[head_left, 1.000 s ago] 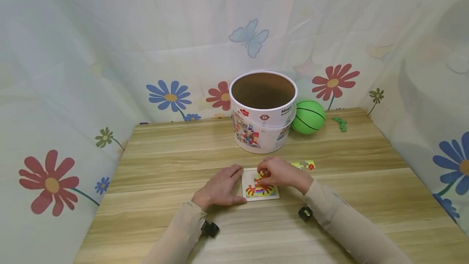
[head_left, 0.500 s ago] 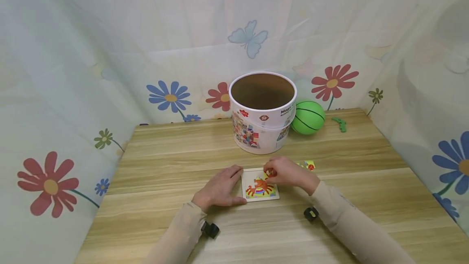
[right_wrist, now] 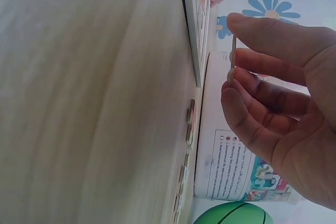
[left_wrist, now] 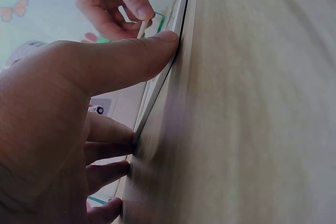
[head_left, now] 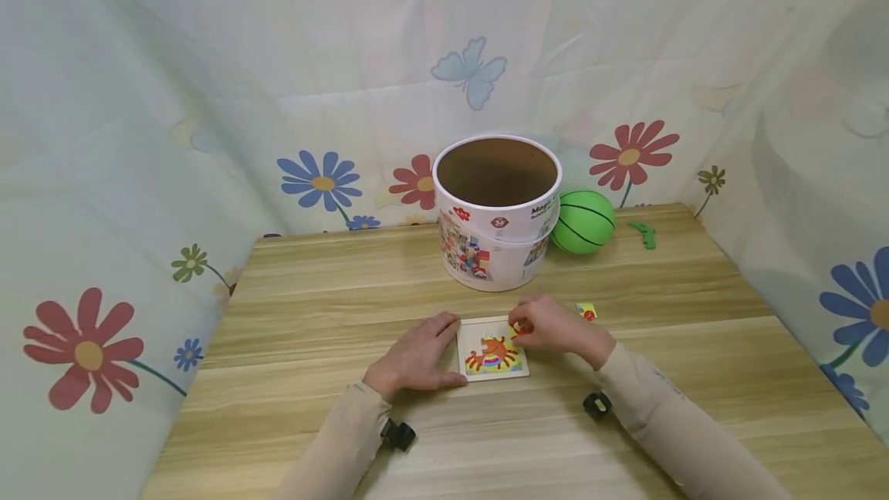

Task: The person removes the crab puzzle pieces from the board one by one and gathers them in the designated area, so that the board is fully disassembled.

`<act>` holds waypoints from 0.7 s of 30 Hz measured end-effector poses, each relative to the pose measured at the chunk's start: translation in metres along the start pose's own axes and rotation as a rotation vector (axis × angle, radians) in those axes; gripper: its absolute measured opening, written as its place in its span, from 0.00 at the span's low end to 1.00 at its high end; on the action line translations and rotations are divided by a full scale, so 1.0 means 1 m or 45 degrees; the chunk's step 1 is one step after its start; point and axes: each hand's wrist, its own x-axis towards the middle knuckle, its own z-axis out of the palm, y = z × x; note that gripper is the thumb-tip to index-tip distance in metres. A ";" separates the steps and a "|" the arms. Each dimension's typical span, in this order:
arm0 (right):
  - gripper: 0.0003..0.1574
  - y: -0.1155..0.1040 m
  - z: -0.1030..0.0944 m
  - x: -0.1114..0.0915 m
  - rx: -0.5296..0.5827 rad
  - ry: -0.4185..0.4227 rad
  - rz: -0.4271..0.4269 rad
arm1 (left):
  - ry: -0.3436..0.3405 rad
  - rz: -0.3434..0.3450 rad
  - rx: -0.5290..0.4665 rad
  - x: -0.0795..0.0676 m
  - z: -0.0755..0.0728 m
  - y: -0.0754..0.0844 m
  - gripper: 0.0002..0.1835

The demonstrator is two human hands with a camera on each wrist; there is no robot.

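A small square puzzle tray (head_left: pixel 475 334) with a pale frame lies on the table, its lower part filled by joined pieces picturing a red crab (head_left: pixel 495 359). My left hand (head_left: pixel 417 356) rests along the tray's left side, thumb by the near corner and fingers by the far one. Over the tray's right edge, my right hand (head_left: pixel 559 328) pinches a thin puzzle piece (right_wrist: pixel 233 60) between thumb and fingertips. In the right wrist view the piece is held edge-on, raised off the tray. The upper left of the tray shows its bare base.
Loose yellow and red puzzle pieces (head_left: pixel 587 311) lie right of the tray, partly behind my right hand. Beyond the tray stands a white bucket (head_left: pixel 496 253), with a green ball (head_left: pixel 585 222) against it. A small green toy pistol (head_left: pixel 647 235) lies at the back right.
My right hand has drawn back rightward from the tray's middle to its right edge with the piece, uncovering more of the crab picture. My left hand has stayed put.
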 end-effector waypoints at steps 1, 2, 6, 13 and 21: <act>0.15 0.001 0.000 -0.001 -0.005 0.005 0.001 | -0.001 -0.002 0.003 0.000 0.001 0.000 0.55; 0.15 0.001 0.000 -0.002 -0.009 0.008 0.001 | 0.003 0.001 0.006 0.000 0.001 -0.001 0.55; 0.14 0.004 -0.001 -0.005 -0.017 0.017 0.007 | 0.014 0.012 0.015 0.001 0.002 -0.002 0.55; 0.15 0.005 -0.004 -0.010 -0.029 0.021 0.022 | 0.005 0.002 0.001 0.001 0.002 -0.002 0.55; 0.16 0.009 -0.002 -0.015 -0.046 0.016 0.035 | 0.008 0.004 -0.015 0.001 0.002 -0.002 0.55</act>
